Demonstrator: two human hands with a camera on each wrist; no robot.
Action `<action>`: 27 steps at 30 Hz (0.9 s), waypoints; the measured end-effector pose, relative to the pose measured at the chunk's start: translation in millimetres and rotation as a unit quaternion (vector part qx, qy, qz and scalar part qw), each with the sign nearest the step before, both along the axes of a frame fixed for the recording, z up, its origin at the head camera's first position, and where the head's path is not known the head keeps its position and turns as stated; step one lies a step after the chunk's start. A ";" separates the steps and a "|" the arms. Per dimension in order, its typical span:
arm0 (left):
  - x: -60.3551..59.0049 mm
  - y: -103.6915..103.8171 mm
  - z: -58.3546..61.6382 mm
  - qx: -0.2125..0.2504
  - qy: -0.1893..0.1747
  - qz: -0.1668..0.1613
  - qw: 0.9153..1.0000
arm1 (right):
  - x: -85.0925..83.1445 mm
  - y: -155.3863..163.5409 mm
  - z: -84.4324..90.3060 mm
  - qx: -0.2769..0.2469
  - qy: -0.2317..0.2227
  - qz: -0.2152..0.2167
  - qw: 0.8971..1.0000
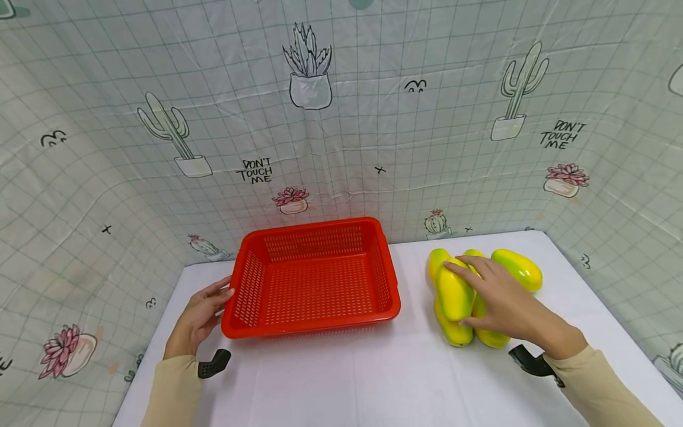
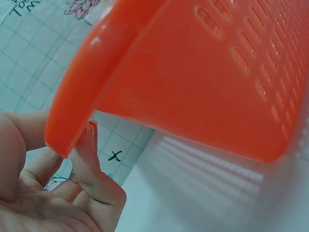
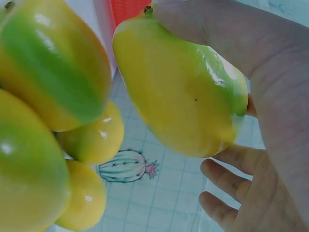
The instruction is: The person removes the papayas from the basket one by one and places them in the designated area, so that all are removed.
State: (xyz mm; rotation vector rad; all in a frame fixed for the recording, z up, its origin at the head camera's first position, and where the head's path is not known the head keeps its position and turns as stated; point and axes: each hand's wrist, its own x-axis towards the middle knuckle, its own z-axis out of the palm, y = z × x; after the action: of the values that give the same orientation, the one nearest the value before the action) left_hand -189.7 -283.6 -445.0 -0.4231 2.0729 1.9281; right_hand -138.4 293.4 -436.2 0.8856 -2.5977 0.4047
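A red plastic basket [image 1: 315,327] with slotted walls sits left of the middle of the white table, with nothing in it. My left hand [image 1: 197,317] pinches its left rim; the left wrist view shows thumb and fingers on either side of the rim [image 2: 79,92]. On the right, my right hand [image 1: 507,299] holds a yellow-green mango [image 1: 455,293] above the others of a cluster. The right wrist view shows the thumb along one end of this mango [image 3: 178,92] and fingertips at its far side. Several mangoes [image 1: 452,333] lie beneath and around it, partly hidden by the hand.
One mango [image 1: 520,270] lies behind the right hand, at the back right of the table [image 1: 341,379]. A grid-patterned cloth [image 1: 352,136] with cactus drawings hangs behind and along both sides. Each wrist carries a black camera mount [image 1: 214,363].
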 end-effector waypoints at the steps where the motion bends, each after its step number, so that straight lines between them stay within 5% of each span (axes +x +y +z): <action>1: 0.0 0.1 -0.1 -0.001 -0.001 0.001 1.000 | 1.8 1.4 -0.8 -0.001 -0.003 -0.003 1.000; 27: -1.1 0.0 -1.3 0.000 -0.007 0.004 1.000 | 31.1 85.1 -22.9 -0.033 -0.027 -0.095 0.995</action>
State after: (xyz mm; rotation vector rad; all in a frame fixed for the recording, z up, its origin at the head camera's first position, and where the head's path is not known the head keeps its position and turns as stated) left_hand -190.9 -283.6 -446.3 -0.4442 2.0662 1.9236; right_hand -107.2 378.5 -459.2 0.6058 -2.6716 0.4640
